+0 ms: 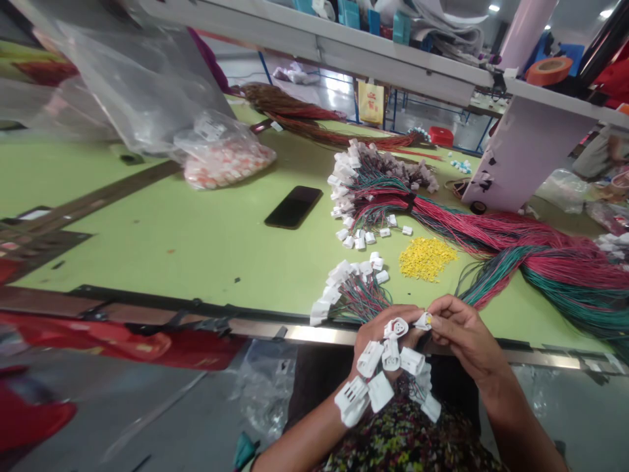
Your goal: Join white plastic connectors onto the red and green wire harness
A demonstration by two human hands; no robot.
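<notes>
Head view: clasps a cluster of white connectors (381, 391) in the left hand (368, 331), at the near edge of the green table (211, 252). Holds up one small white connector (421, 323) at the cluster's far right and pinches at the yellow piece (429, 320) on it with the thumb and forefinger of the right hand (459, 331); cannot tell its depth in the connector. Has a yellow pile (427, 259) just beyond the hands, a wired connector group (344, 282) beyond the left hand, a pink-and-green wire bundle (496, 236) farther right, and a black phone (293, 207) farther left.
</notes>
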